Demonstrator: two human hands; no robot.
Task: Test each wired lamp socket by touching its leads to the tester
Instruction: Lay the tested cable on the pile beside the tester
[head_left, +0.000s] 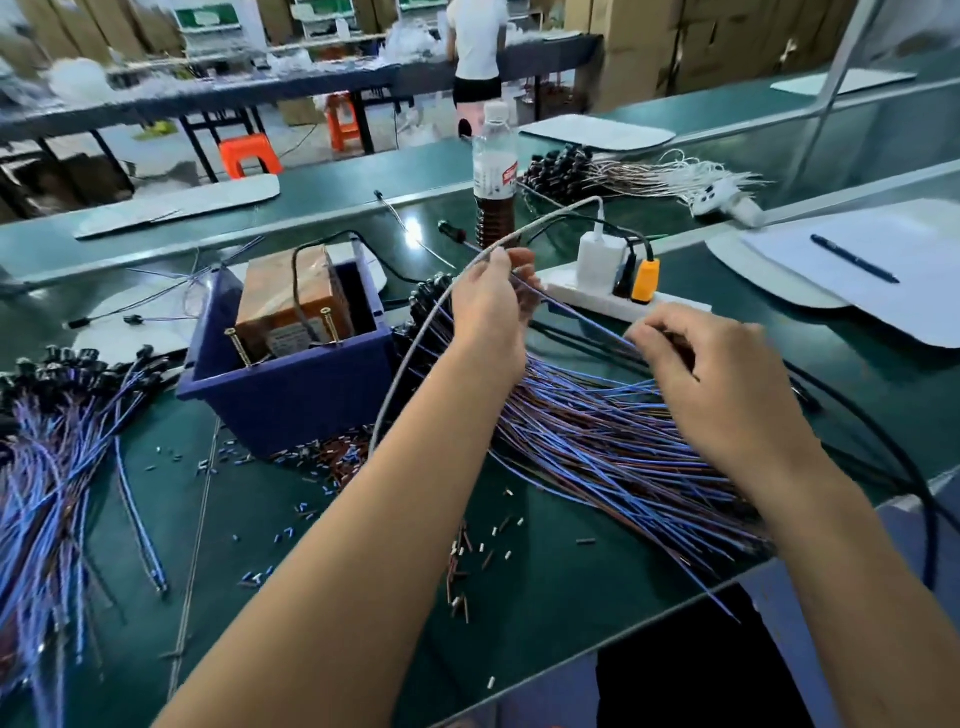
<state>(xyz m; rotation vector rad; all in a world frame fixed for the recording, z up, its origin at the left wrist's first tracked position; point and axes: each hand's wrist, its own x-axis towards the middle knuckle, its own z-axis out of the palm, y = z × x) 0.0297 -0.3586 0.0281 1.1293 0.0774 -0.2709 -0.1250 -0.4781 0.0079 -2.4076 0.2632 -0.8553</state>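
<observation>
1. Green matting covers the long workbench (545, 561), with stacked brown cardboard cartons behind and a person in a white top standing at a far table.
2. A dark blue plastic bin (291, 395) holds the brown block-shaped tester (291, 296), two brass screws standing up at its front.
3. The left hand (488, 317) pinches a blue-and-brown lead pair (571, 312) drawn up from the large heap of wired lamp sockets (623, 447) lying right of the bin.
4. The right hand (711, 379), fingers curled, grips the same leads lower down, over the heap.
5. A second bundle of blue-wired sockets (57, 467) lies left of the bin.
6. A white power strip (623, 301) and a clear bottle of brown liquid (494, 182) stand behind.
</observation>
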